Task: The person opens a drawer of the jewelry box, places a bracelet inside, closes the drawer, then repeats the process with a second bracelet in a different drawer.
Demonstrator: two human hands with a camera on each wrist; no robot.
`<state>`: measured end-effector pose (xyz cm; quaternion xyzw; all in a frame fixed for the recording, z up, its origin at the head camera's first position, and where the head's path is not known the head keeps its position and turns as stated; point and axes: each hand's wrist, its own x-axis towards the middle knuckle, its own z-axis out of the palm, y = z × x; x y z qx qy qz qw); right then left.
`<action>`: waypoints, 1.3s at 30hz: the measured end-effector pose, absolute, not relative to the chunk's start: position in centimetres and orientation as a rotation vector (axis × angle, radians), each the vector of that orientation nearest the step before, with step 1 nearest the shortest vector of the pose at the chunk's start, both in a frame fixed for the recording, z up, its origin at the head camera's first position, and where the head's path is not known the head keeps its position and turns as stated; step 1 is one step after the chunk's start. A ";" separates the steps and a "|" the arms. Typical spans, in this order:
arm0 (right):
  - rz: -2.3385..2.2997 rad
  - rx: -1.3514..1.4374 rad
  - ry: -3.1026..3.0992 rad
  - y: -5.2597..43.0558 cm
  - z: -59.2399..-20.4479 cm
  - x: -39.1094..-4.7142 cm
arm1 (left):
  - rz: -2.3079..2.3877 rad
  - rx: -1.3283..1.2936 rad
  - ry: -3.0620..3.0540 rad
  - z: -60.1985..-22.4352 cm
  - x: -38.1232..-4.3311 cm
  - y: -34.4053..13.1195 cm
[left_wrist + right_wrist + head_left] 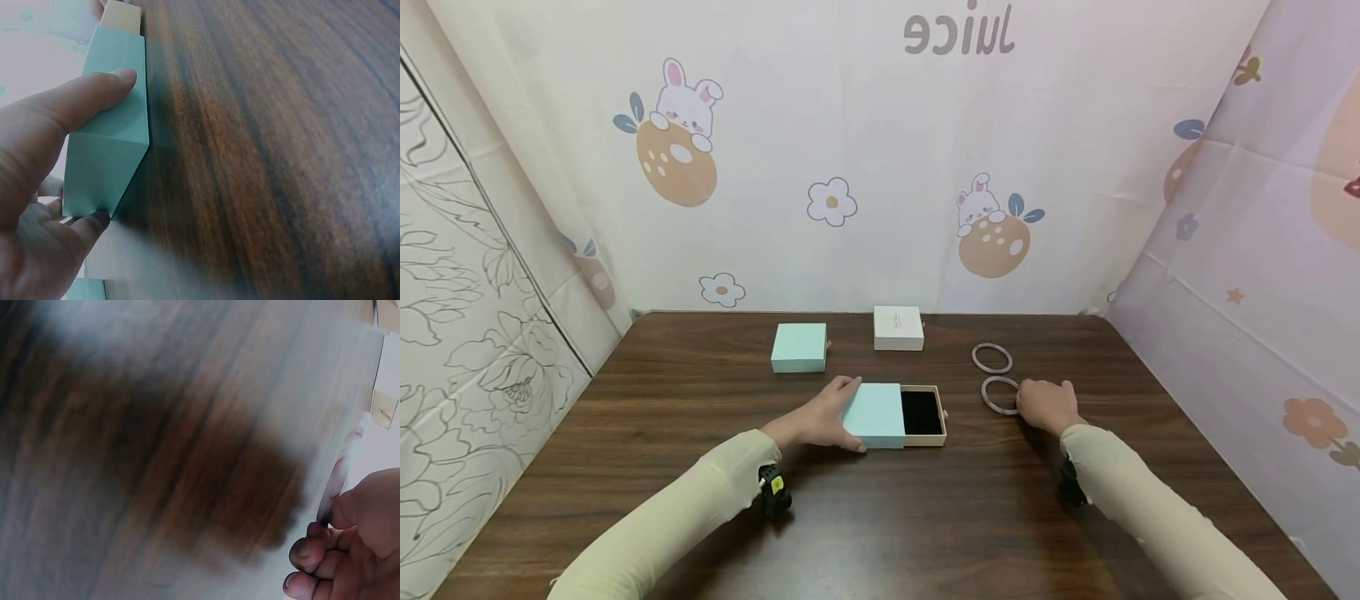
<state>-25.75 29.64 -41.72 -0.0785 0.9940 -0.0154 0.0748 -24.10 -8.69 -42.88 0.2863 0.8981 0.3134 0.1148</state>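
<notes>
My left hand grips a mint-green slide box on the table, thumb on the near side and fingers at the far side. The left wrist view shows the thumb against the box's long side. Its drawer is pulled partly out to the right, with a black pad inside. To the right, my right hand pinches the right edge of a pale purple bangle. That bangle appears edge-on between thumb and fingers in the right wrist view. A second bangle lies just beyond it.
Behind the held box stand another mint-green box and a white box, both closed. The dark wooden table meets a printed curtain at its back edge. Patterned cloth also hangs on both sides.
</notes>
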 end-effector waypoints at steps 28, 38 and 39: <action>-0.053 -0.380 3.058 26.3 -39.8 -24.5 | 0.929 0.841 2.634 -42.7 -24.1 -8.5; -0.069 -0.429 3.116 24.9 -39.6 -24.1 | 0.920 0.823 2.636 -43.2 -24.2 -8.6; -0.070 -0.434 3.118 24.8 -39.5 -24.0 | 0.920 0.823 2.635 -43.2 -24.1 -8.6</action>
